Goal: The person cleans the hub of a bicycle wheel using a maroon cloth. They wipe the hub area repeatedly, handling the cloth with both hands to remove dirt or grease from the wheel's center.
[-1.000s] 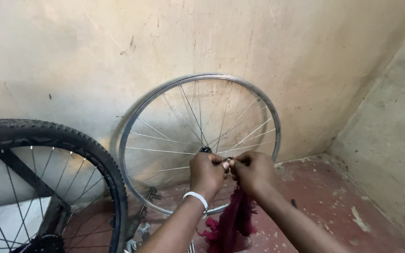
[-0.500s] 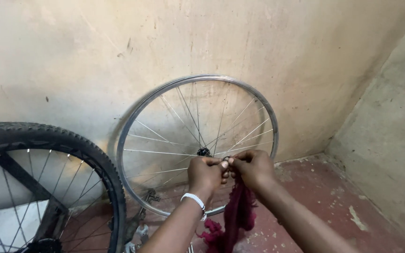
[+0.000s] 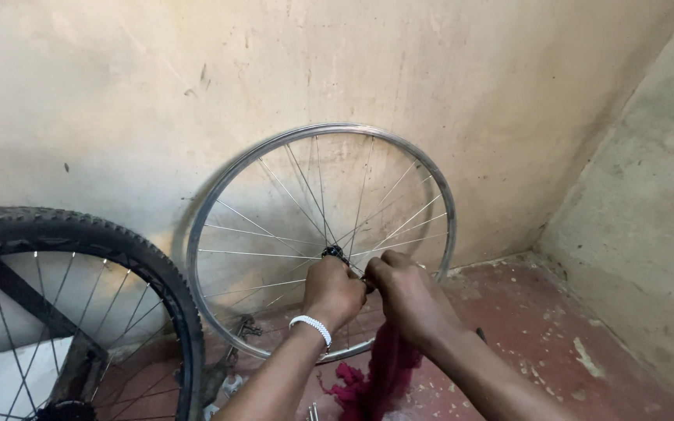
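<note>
Stained wall corner, bare wheel rim (image 3: 220, 195) leaning, left hand (image 3: 333, 292) and right hand (image 3: 407, 292) closed together, red rag (image 3: 384, 378) below.

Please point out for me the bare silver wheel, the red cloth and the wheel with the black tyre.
bare silver wheel (image 3: 224, 191), head view, on the upper left of its rim.
red cloth (image 3: 388, 374), head view, on its hanging middle.
wheel with black tyre (image 3: 111, 238), head view, on the tyre tread.

Bare silver rim wheel (image 3: 317, 234), no tyre, thin spokes fanning from a dark hub (image 3: 331, 252); it stands upright, tilted back against the wall, bottom edge on the red floor; a crumpled dark red rag (image 3: 380, 382) hangs just before it.
</note>
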